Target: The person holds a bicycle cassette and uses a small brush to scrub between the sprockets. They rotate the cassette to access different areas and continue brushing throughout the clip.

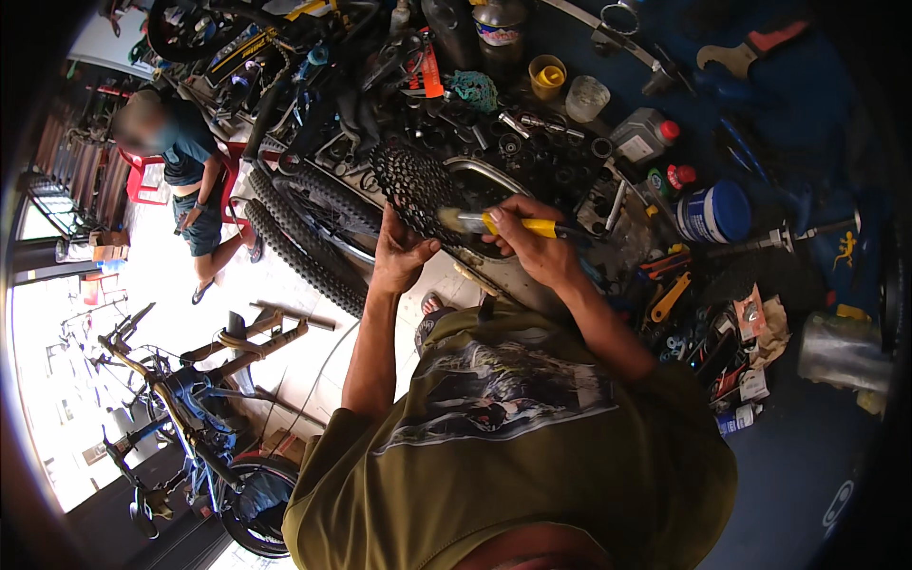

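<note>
My left hand (400,256) grips a dark bicycle cassette (410,186) by its lower left edge, with the thumb laid along the near side. The cassette is held tilted in front of my chest, its toothed rings facing up. In my right hand (541,249) is a paintbrush (525,225) with a yellow handle, closed between thumb and fingers. Its pale bristles touch the lower right part of the cassette. Part of the right fingers is hidden behind the handle.
Tools and small parts crowd the bench, with a blue-lidded tub (727,211), a red-capped grey bottle (646,135) and a yellow cup (547,76). Knobby tyres (304,242) lie leftward. A bicycle (190,427) stands lower left; a person (190,161) sits on a red chair.
</note>
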Available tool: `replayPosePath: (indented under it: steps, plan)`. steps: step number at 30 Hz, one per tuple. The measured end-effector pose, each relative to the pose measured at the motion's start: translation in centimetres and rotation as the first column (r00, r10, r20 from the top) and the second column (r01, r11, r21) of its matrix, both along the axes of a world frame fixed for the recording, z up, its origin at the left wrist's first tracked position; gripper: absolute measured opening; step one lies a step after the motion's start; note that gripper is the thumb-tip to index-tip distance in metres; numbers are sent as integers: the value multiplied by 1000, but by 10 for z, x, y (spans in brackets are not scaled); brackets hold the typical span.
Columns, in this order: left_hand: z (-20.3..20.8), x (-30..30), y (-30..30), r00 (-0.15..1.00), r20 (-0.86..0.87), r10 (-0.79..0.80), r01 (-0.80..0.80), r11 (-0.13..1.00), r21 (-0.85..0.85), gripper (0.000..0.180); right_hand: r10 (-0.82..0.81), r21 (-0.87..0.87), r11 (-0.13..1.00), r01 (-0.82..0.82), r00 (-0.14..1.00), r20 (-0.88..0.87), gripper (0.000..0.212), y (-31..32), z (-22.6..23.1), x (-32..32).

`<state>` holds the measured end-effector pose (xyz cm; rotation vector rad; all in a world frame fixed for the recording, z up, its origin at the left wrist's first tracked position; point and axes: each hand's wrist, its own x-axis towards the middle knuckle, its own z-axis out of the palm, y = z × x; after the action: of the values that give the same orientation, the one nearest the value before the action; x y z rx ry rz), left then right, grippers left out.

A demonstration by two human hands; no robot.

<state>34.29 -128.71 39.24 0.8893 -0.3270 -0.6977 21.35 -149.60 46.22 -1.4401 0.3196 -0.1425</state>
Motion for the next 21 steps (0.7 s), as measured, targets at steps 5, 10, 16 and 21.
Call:
replayPosePath:
  steps: [5,10,16,21]
  plan:
    - [-5,0,-6,996,-73,58,-61,997,-43,68,-32,110,993,40,996,-81,30,-2,-49,-11]
    - [-6,3,7,967,-253,-42,14,994,-113,76,-135,-150,982,110,977,-163,22,-25,-79,-19]
    - [2,5,0,942,-284,-179,97,955,-281,76,-94,-203,976,74,991,-91,34,-33,-93,-20]
    - [-20,5,3,966,-227,-121,82,982,-170,83,49,-677,736,13,996,73,28,-30,-76,-25]
